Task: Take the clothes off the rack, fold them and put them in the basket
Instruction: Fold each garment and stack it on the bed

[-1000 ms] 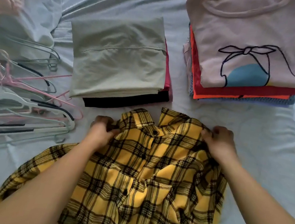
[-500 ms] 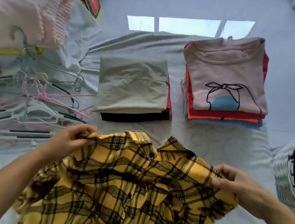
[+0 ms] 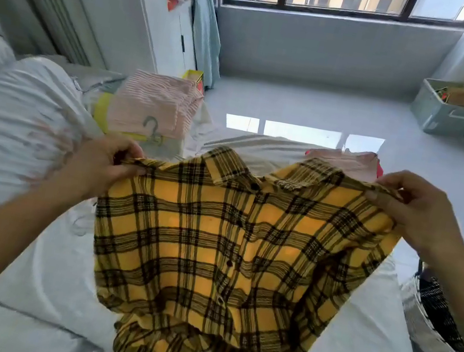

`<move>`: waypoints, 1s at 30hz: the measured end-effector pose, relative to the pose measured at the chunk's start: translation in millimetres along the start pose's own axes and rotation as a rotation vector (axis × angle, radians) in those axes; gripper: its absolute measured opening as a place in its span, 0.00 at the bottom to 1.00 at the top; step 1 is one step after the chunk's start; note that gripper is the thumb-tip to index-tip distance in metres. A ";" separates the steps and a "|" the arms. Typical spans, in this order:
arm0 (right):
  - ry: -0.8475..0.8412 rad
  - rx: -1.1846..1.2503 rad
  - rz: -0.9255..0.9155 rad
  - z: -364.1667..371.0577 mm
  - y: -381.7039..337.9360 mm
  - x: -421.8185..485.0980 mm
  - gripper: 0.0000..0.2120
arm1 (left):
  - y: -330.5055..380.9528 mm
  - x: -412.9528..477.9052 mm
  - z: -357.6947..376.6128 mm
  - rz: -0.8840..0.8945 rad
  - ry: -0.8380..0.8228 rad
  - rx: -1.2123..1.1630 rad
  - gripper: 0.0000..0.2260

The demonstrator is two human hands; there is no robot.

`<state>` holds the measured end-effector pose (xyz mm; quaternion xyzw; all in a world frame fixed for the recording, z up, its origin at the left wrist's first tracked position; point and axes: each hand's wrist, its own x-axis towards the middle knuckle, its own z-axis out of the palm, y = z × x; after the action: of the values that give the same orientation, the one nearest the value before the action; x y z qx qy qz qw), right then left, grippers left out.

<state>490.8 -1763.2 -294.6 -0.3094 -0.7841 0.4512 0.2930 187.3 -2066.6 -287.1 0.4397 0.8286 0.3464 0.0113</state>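
Hands (image 3: 256,186) (both pinching) on shirt (image 3: 230,247)

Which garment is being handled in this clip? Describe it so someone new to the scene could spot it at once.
Start at the white bed filling the lower view. Above its middle, the left hand and right hand each pinch a shoulder of a collared button-up shirt, held up and spread wide. It is the only yellow-and-black plaid piece; the sweater behind it is pale pink.
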 end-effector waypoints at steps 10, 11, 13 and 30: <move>-0.093 -0.136 0.080 -31.3 -73.0 -58.0 0.04 | 25.4 -73.4 -86.0 -0.212 -0.207 -0.149 0.37; -0.066 -0.090 0.067 -38.2 -80.4 -57.7 0.04 | 36.4 -70.8 -96.2 -0.192 -0.206 -0.208 0.35; 0.027 0.035 0.015 -53.5 -103.1 -52.8 0.03 | 57.1 -64.5 -120.8 -0.150 -0.182 -0.355 0.29; -0.319 -0.074 0.066 -92.4 -124.8 -72.0 0.08 | 103.5 -153.2 -160.9 -0.250 -0.210 -0.284 0.29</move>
<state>577.4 -1818.6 -157.7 -0.2700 -0.8261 0.4750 0.1382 303.8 -2231.5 -148.2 0.3610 0.8140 0.4077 0.2020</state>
